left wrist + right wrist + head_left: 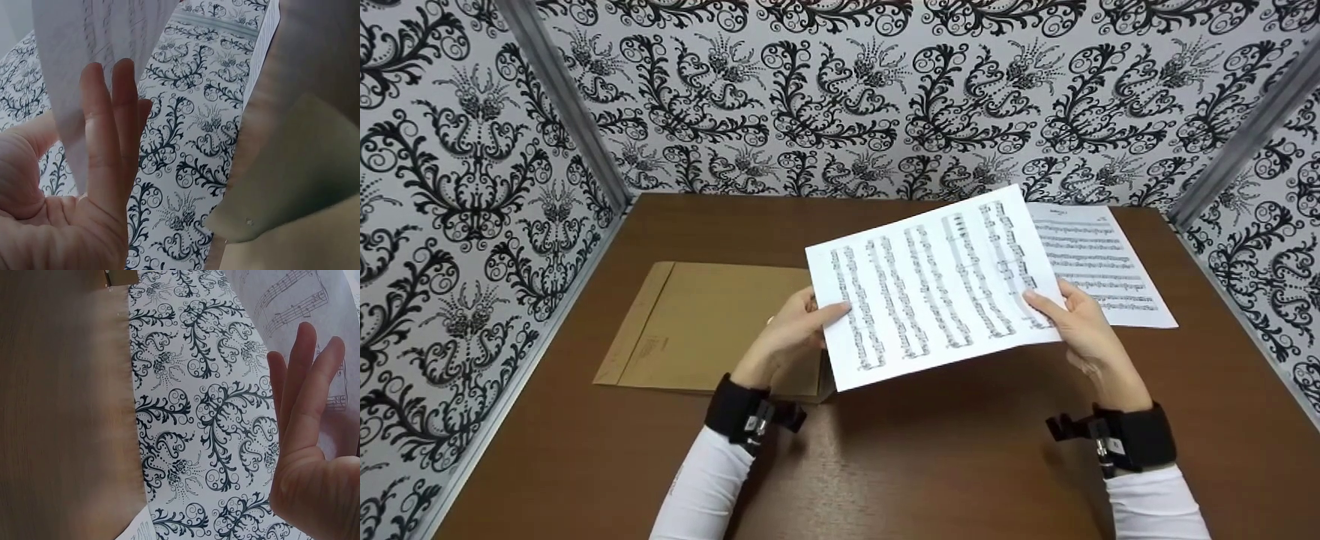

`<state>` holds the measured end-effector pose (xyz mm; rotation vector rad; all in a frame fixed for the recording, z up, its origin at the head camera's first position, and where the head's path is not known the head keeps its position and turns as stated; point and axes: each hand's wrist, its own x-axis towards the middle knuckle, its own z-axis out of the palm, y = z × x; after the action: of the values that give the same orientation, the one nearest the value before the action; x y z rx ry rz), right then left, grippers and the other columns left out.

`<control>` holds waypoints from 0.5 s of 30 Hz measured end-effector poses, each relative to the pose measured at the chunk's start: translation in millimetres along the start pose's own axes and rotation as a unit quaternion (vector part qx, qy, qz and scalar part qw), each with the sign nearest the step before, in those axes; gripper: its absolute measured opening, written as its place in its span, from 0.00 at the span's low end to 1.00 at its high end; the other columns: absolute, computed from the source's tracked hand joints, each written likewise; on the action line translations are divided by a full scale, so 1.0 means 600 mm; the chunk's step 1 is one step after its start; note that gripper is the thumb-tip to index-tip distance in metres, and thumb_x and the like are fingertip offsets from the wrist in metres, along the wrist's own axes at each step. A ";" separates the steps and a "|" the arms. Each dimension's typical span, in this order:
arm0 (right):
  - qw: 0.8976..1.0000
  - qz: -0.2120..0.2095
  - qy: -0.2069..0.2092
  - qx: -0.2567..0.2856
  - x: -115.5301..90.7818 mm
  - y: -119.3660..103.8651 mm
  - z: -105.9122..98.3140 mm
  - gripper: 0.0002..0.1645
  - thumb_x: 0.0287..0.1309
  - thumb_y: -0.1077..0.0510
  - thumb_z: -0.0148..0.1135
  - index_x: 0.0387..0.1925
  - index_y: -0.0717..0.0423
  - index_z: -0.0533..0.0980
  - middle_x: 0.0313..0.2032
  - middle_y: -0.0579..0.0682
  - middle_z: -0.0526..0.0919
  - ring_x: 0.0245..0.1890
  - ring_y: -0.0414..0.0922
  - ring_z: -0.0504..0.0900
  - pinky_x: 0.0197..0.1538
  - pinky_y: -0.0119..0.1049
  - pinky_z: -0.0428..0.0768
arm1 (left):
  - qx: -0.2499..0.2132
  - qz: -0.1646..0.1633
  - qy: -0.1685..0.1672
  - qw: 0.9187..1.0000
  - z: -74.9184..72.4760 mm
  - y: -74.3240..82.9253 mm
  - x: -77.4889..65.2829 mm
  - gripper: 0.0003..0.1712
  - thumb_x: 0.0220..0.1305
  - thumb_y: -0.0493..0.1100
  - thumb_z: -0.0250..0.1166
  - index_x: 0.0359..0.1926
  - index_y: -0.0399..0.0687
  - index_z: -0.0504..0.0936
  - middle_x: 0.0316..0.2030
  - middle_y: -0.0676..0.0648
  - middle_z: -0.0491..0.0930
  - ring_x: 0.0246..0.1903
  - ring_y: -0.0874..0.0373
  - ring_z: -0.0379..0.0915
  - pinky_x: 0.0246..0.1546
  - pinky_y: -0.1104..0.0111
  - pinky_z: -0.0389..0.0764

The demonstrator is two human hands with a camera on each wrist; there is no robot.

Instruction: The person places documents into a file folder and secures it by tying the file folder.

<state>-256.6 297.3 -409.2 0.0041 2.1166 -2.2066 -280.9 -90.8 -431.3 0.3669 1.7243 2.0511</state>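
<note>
Aloft, music sheet (924,289) between hands (786,334) (1089,334)

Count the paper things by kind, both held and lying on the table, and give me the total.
Music sheets: 2 (held sheet, sheet lying at the right)
Brown envelope: 1
Total in view: 3
</note>
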 end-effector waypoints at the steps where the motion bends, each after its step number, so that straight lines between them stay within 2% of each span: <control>1: 1.000 -0.001 0.000 0.000 0.000 0.000 0.001 0.11 0.72 0.59 0.60 0.53 0.50 0.73 0.33 0.41 0.91 0.28 0.38 0.91 0.32 0.31 0.87 | -0.004 0.001 -0.001 1.000 0.002 -0.001 0.000 0.26 0.76 0.37 0.56 0.71 0.37 0.67 0.49 0.44 0.88 0.42 0.55 0.89 0.40 0.64 0.89; 7: 1.000 -0.001 0.000 -0.002 0.001 0.002 0.010 0.11 0.72 0.59 0.60 0.53 0.49 0.74 0.33 0.40 0.91 0.29 0.38 0.91 0.32 0.31 0.88 | 0.012 0.033 0.007 0.999 0.006 -0.003 0.004 0.26 0.76 0.36 0.56 0.71 0.35 0.69 0.51 0.40 0.87 0.41 0.56 0.89 0.41 0.67 0.89; 15: 0.999 0.016 -0.028 -0.005 -0.001 0.003 0.017 0.11 0.72 0.59 0.59 0.53 0.48 0.74 0.33 0.42 0.91 0.29 0.40 0.91 0.32 0.33 0.88 | 0.039 0.055 0.064 0.996 0.004 -0.003 0.003 0.25 0.73 0.36 0.59 0.67 0.34 0.71 0.43 0.45 0.89 0.33 0.58 0.89 0.34 0.68 0.89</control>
<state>-255.2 287.4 -410.7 -0.0228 2.0847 -2.1519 -281.1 -87.7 -432.7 0.3703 1.9031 2.1314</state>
